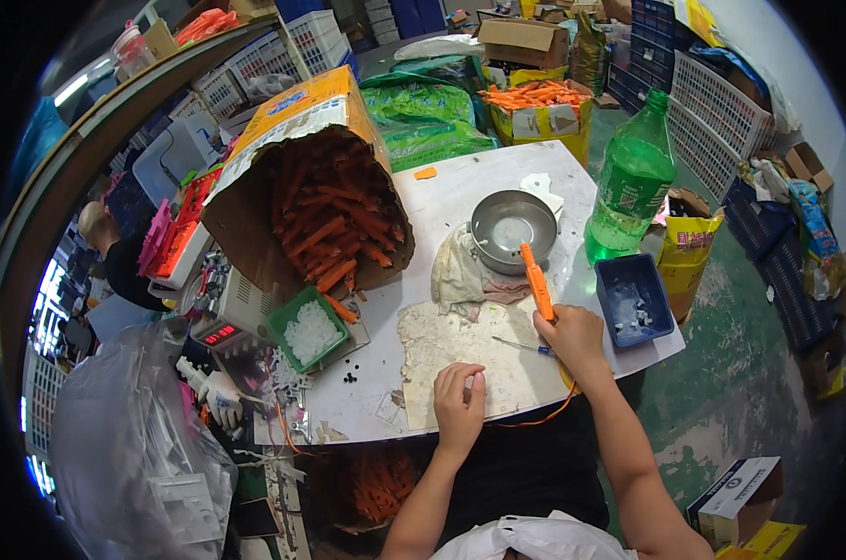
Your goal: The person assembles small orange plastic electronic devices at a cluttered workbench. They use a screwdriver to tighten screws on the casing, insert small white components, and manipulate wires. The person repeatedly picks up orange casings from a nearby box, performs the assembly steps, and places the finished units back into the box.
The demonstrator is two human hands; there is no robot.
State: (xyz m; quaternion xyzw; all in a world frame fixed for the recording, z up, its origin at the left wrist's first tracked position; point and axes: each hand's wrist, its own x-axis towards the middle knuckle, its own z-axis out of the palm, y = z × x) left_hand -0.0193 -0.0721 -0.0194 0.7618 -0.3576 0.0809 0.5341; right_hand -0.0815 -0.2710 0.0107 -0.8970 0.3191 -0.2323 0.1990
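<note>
My right hand [572, 338] is closed round the lower end of a long orange plastic piece [537, 280], which points up and away toward a round metal bowl [490, 218]. My left hand [458, 409] rests at the near edge of a worn, pale work mat [442, 350], fingers curled in; whatever may be inside them is hidden. Beside my right hand, a thin screwdriver [521, 344] with a blue handle lies on the mat. A crumpled cloth [458, 275] sits against the bowl.
A tipped carton [376, 154] full of orange pieces stands at left on the table, beside a green tray [328, 353] of white bits. At right are a blue bin [636, 285] and a green bottle [633, 177]. An orange cable [544, 418] hangs at the front edge.
</note>
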